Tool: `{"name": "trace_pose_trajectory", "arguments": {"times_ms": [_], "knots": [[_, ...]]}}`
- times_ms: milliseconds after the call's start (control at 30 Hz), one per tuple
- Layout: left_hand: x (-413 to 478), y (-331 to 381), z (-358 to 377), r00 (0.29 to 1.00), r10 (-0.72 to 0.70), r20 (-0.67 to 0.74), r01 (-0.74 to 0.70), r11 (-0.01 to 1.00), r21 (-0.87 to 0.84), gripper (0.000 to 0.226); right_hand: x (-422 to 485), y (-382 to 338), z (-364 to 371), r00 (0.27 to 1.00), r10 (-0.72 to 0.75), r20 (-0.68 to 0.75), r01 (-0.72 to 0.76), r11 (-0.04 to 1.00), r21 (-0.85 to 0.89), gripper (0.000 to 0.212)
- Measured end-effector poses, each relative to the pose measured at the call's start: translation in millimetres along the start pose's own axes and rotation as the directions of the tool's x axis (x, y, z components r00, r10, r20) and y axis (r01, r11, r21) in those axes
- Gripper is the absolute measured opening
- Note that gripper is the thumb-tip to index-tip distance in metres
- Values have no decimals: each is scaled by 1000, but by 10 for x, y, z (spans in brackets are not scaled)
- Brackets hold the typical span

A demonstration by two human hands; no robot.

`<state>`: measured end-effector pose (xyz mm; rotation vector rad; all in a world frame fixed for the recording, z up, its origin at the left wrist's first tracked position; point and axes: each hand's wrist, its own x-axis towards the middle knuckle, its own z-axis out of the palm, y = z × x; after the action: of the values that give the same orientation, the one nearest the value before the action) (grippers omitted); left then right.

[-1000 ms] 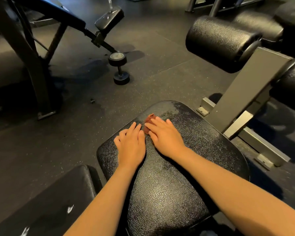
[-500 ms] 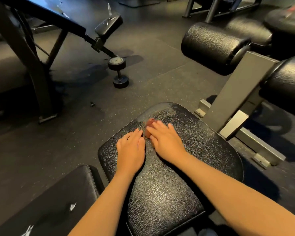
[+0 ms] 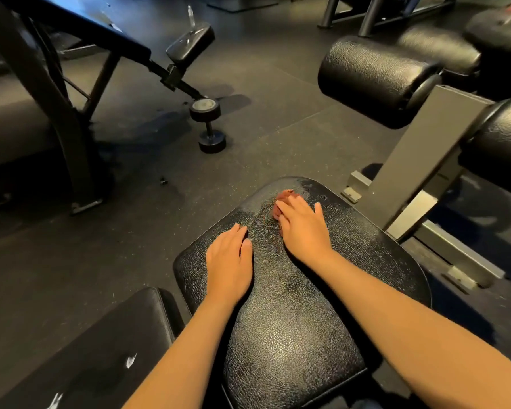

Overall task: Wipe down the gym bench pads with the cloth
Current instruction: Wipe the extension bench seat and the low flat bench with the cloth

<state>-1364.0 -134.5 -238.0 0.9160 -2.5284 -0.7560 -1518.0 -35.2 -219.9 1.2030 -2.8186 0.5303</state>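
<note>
Right hand [image 3: 303,228] farther up shiny bench pad [image 3: 292,320]

Gym, weights area. Dark speckled rubber floor [image 3: 278,93] with a dumbbell [image 3: 208,126] on it. Black textured bench pad [image 3: 292,335] in the foreground. Cylindrical roller pads [image 3: 372,81] on a grey steel frame [image 3: 419,160] at right. Inclined bench [image 3: 101,28] on a metal stand at left.

My right hand [image 3: 303,228] pressed flat on a crumpled reddish-brown cloth [image 3: 285,197] near the far edge of the black textured-leather bench pad [image 3: 292,320]. My left hand [image 3: 229,261] lay flat on the pad beside it, apart from the cloth. A small black dumbbell [image 3: 208,125] lay on the dark rubber floor [image 3: 278,113] beyond.
</note>
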Motion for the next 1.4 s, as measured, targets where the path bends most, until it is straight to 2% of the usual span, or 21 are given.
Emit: {"name": "trace_pose_trajectory", "arguments": {"times_ms": [67, 200, 267, 367, 467, 500, 567, 667, 733, 933, 1067, 1133, 1200, 1300, 1333, 1400], "knots": [[95, -56, -59, 999, -32, 26, 30, 998, 50, 45, 40, -129, 64, 1000, -10, -25, 8, 999, -43, 40], [271, -138, -155, 988, -154, 5, 151, 973, 176, 45, 17, -525, 221, 953, -299, 40, 295, 952, 80, 37], [294, -143, -136, 987, -161, -1, 159, 970, 186, 45, 86, -520, 236, 931, -358, 74, 352, 932, 81, 39], [295, -156, -107, 990, -143, -12, 142, 973, 183, 44, 328, -303, 218, 950, -307, 50, 307, 952, 3, 41], [314, -195, -99, 988, -154, -32, 157, 979, 131, 42, 580, -202, 208, 990, -141, -4, 141, 990, 4, 38], [328, -209, -99, 987, -159, -38, 162, 981, 107, 40, 605, -258, 230, 991, -129, -22, 129, 992, -9, 37], [341, -214, -106, 983, -176, -51, 178, 983, 31, 36, 559, -442, 301, 978, -205, -31, 206, 979, 2, 34], [334, -177, -157, 980, -182, -80, 177, 982, -63, 30, 379, -629, 375, 920, -391, 7, 387, 913, 128, 33], [326, -195, -178, 979, -179, -95, 171, 981, -86, 32, 392, -578, 365, 907, -417, 51, 409, 904, 122, 35], [313, -267, -144, 980, -144, -139, 134, 988, -77, 34, 571, -498, 360, 978, -207, -18, 208, 977, 46, 35], [290, -224, -156, 980, -124, -156, 118, 992, -49, 27, 263, -741, 420, 938, -346, 15, 342, 932, 122, 34], [280, -223, -156, 983, -116, -144, 114, 993, -22, 28, 247, -635, 353, 917, -399, 26, 397, 915, 68, 37], [270, -234, -125, 985, -126, -114, 131, 991, 39, 37, 384, -420, 284, 930, -366, 32, 367, 930, -24, 36], [242, -189, -78, 988, -139, -62, 144, 985, 97, 44, 461, -205, 178, 986, -164, 0, 164, 986, 11, 36], [248, -153, -62, 988, -145, -50, 149, 982, 114, 44, 409, -248, 186, 990, -141, -13, 142, 989, 45, 35], [286, -52, -42, 986, -162, -30, 165, 978, 127, 43, 243, -411, 272, 980, -199, -8, 198, 974, 109, 33]]}}
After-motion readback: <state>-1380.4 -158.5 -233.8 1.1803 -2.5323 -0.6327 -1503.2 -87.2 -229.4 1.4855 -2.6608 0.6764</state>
